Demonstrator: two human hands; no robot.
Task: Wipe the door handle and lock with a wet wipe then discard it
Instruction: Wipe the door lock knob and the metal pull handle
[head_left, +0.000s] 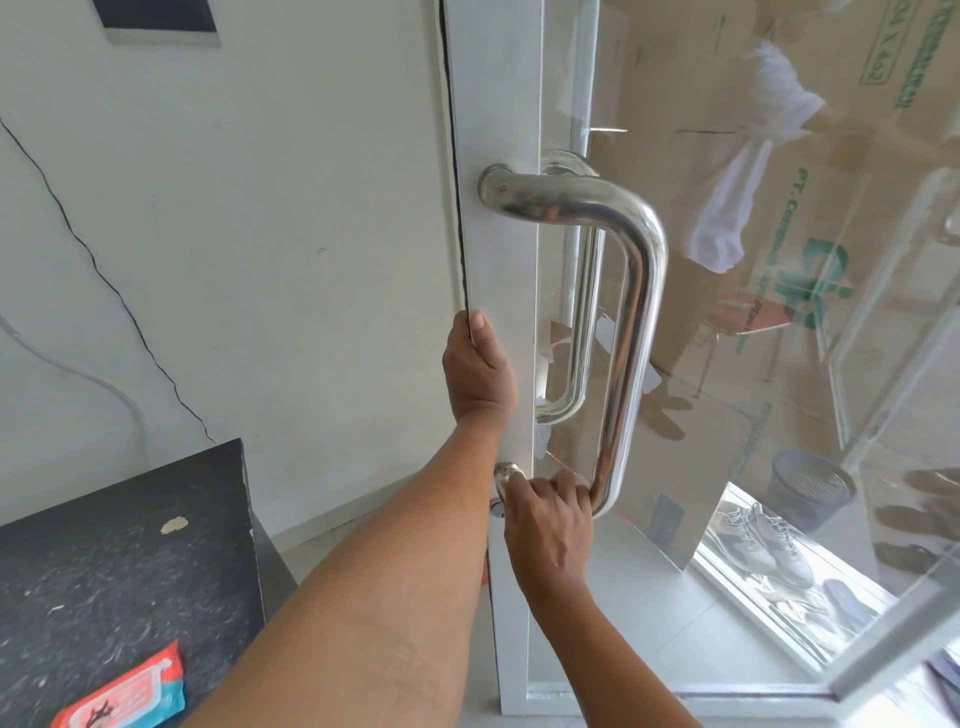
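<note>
A shiny steel pull handle (631, 322) is fixed to the white frame of a glass door (506, 234). My left hand (475, 369) grips the door's edge, thumb on the front face. My right hand (550, 519) is curled around the handle's lower arm, close to its mount (506, 473). The small round lock cylinder (497, 508) sits just left of my right wrist, partly hidden. No wipe shows in either hand. A red and blue wet wipe pack (124, 691) lies on the black table at lower left.
The dark speckled table (119, 561) stands against the white wall on the left. Through the glass I see a dark mesh waste bin (810, 488), shoes (763, 540) on the floor and cardboard boxes (857, 218).
</note>
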